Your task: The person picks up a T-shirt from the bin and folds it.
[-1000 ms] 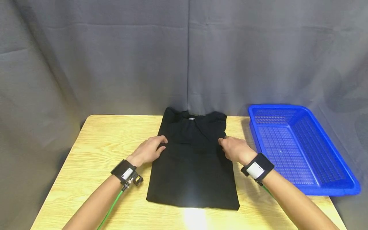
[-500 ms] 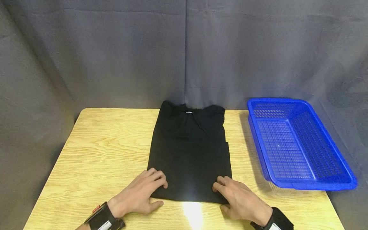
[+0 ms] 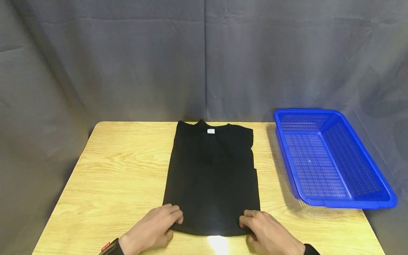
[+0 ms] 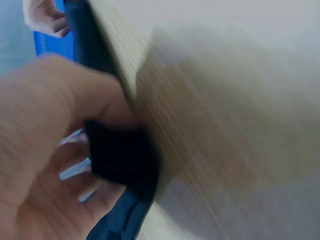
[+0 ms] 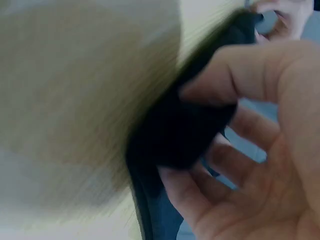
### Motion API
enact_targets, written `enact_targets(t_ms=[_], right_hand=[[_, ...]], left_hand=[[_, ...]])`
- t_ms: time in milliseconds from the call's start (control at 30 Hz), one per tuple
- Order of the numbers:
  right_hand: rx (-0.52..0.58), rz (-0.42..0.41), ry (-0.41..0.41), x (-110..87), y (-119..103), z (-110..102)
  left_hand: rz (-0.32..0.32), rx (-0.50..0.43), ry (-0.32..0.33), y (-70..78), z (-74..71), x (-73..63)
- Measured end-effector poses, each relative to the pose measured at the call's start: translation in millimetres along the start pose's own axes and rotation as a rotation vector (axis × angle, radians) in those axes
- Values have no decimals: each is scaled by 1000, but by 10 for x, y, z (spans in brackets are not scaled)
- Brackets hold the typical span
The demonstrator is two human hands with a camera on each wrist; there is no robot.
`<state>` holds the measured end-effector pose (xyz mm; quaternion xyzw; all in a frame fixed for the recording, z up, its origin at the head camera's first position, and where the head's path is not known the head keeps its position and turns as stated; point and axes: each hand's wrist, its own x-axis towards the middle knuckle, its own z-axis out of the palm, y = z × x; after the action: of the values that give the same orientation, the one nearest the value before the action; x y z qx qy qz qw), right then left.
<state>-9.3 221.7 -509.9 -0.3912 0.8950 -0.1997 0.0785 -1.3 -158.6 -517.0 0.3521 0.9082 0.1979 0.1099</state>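
Note:
A folded black shirt (image 3: 211, 177) lies on the table, its neckline with a white label (image 3: 211, 131) at the far edge. My left hand (image 3: 156, 226) grips its near left corner; in the left wrist view the thumb and fingers close around a fold of black cloth (image 4: 122, 155). My right hand (image 3: 267, 230) pinches the near right corner, and the right wrist view has the cloth (image 5: 175, 135) between thumb and curled fingers. The shirt's near edge sags slightly between the two hands.
A blue plastic basket (image 3: 294, 170) with mesh walls stands at the right of the wooden table (image 3: 111, 170). Behind the table's far edge hangs a grey curtain (image 3: 143, 71).
Both hands have come from the shirt's sides down to its near corners and taken hold. The shirt has shifted slightly nearer, and more of its label shows.

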Motion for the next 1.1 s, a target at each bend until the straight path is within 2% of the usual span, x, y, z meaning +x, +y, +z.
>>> enact_targets(t_ms=[67,133,233,300,367,533,633,800,933,1100], right_hand=[[100,15,-103,-54,-24,-30],[188,-5,-186,-96,-37,-43],[323,-83,-263,-129,-32,-26],[375,-138,-282,-144,-34,-29],[403,-156,-295,-145,-32,-73],[361,-132,-272,-82,-10,-407],[297,-143,-228,8,31,-678],[163,-192,-165,287,127,-1127],[98,-215,-139,544,200,-1407],[79,-201,-166,801,278,-1687]], left_hand=[[-32,-113,-81,65,-25,-68],[-37,-196,-144,119,-28,-120],[-2,-269,-198,173,-17,-167],[36,-298,-213,187,-25,-187],[34,-340,-239,209,-82,-189],[36,-405,-289,187,-386,-114],[87,-415,-290,123,-607,-5],[79,-391,-272,-33,-987,201],[77,-340,-192,-187,-1242,318],[81,-297,-105,-358,-1487,499]])
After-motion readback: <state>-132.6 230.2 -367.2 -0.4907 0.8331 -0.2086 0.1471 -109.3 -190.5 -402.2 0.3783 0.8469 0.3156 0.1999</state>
